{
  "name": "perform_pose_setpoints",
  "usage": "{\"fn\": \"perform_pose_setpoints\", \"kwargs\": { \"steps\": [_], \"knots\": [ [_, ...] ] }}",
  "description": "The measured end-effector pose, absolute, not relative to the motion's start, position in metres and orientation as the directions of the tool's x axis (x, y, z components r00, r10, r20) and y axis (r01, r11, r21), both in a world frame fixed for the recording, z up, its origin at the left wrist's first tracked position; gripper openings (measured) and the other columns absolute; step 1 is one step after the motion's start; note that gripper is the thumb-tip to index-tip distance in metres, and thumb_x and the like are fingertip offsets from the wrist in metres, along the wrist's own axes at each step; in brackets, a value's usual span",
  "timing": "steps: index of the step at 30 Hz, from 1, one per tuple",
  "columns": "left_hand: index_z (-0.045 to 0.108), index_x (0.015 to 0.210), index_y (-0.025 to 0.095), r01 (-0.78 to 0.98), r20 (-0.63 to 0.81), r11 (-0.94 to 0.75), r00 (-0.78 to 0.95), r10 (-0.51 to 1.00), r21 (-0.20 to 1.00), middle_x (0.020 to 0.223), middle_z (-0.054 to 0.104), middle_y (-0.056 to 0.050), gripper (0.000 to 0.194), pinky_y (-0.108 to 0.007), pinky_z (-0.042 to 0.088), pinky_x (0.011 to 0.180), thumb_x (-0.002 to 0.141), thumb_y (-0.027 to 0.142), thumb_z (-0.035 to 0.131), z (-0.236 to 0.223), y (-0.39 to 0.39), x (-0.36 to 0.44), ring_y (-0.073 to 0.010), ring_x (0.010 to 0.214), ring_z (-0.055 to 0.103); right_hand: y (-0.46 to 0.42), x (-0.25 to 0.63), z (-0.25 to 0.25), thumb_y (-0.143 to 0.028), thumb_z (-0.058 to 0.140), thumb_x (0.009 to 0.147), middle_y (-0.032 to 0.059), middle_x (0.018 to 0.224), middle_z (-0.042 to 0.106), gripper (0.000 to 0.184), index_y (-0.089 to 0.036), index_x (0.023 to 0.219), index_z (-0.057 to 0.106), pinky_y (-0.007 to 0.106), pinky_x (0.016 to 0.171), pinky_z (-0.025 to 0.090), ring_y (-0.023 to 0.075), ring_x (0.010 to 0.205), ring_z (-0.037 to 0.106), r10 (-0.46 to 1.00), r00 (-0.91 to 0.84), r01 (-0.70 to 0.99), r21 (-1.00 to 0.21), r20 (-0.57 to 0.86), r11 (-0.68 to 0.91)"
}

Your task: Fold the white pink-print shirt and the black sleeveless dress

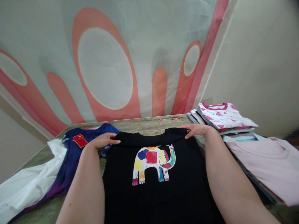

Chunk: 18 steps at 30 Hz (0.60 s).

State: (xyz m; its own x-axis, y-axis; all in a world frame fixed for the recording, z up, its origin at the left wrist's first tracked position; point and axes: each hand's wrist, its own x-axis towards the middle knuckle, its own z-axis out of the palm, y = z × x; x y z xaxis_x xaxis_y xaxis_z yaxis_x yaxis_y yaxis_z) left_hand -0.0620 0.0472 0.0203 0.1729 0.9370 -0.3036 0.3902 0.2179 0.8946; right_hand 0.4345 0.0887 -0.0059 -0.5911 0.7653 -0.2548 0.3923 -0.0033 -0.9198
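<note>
A black T-shirt [182, 183] with a colourful elephant print lies spread in front of me, its collar end toward the wall and its lower part running out of view at the bottom. My left hand [104, 140] pinches its far left shoulder between thumb and fingers. At the far right shoulder, my right hand [195, 129] grips the cloth in the same way. The fabric between both hands looks folded over along the top edge. Close to my left hand lies a dark blue shirt [70, 152] with a red flag patch.
White cloth [35, 177] lies at the left beside the blue shirt. Folded clothes are stacked at the right: a white and pink patterned top [224, 116] on one pile, a pale pink shirt [263, 161] on another. Behind the wooden table [144, 126] stands a wall with a printed backdrop [144, 37].
</note>
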Motion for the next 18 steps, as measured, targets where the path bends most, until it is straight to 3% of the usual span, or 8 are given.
{"fn": "perform_pose_setpoints", "kwargs": {
  "steps": [4, 7, 11, 14, 18],
  "knots": [
    [0.067, 0.079, 0.015, 0.344, -0.193, 0.133, 0.149, 0.97, 0.93, 0.054, 0.056, 0.003, 0.031, -0.015, 0.034, 0.038, 0.059, 0.034, 0.083, 0.018, 0.052, -0.064, -0.0064, 0.041, 0.045, 0.09, 0.432, -0.006, -0.025, 0.076, 0.061, 0.0049, 0.1, 0.072, 0.04, -0.016, 0.1, 0.069, 0.041, 0.1, 0.041, 0.0243, 0.102, 0.061, 0.795, -0.575, 0.307, -0.952, -0.193, -0.009],
    [0.062, 0.087, 0.017, 0.179, -0.101, 0.066, 0.199, 0.975, 0.982, 0.057, 0.053, 0.005, 0.032, -0.013, 0.028, 0.035, 0.066, 0.034, 0.08, 0.026, 0.048, -0.063, -0.0022, 0.037, 0.037, 0.091, 0.429, -0.005, -0.029, 0.075, 0.066, 0.0056, 0.102, 0.072, 0.038, -0.017, 0.101, 0.068, 0.038, 0.097, 0.044, 0.0242, 0.1, 0.063, 0.867, -0.498, 0.057, -0.998, -0.007, 0.024],
    [0.06, 0.093, 0.017, 0.058, 0.021, -0.029, 0.137, 0.99, 0.998, 0.067, 0.057, 0.004, 0.035, -0.012, 0.025, 0.033, 0.068, 0.032, 0.079, 0.039, 0.046, -0.064, -0.0003, 0.035, 0.035, 0.092, 0.433, -0.005, -0.033, 0.073, 0.068, 0.0032, 0.096, 0.073, 0.037, -0.023, 0.103, 0.066, 0.037, 0.086, 0.051, 0.0248, 0.093, 0.067, 0.946, -0.27, -0.244, -0.963, 0.177, 0.111],
    [0.061, 0.094, 0.017, 0.124, 0.091, -0.094, 0.032, 0.995, 0.988, 0.067, 0.057, 0.004, 0.037, -0.014, 0.025, 0.033, 0.067, 0.035, 0.079, 0.042, 0.051, -0.066, -0.0008, 0.035, 0.036, 0.09, 0.44, -0.006, -0.032, 0.074, 0.066, 0.0021, 0.088, 0.073, 0.038, -0.023, 0.102, 0.066, 0.035, 0.079, 0.054, 0.0242, 0.086, 0.069, 0.963, -0.216, -0.253, -0.962, 0.163, 0.106],
    [0.064, 0.092, 0.016, 0.351, 0.141, -0.108, -0.071, 0.987, 0.93, 0.048, 0.049, 0.007, 0.038, -0.015, 0.026, 0.036, 0.066, 0.041, 0.078, 0.039, 0.057, -0.067, -0.0043, 0.034, 0.038, 0.086, 0.447, -0.004, -0.032, 0.078, 0.062, 0.0026, 0.086, 0.072, 0.048, -0.021, 0.107, 0.065, 0.033, 0.077, 0.053, 0.0215, 0.08, 0.068, 0.935, -0.343, -0.114, -0.992, 0.091, 0.055]
  ]
}}
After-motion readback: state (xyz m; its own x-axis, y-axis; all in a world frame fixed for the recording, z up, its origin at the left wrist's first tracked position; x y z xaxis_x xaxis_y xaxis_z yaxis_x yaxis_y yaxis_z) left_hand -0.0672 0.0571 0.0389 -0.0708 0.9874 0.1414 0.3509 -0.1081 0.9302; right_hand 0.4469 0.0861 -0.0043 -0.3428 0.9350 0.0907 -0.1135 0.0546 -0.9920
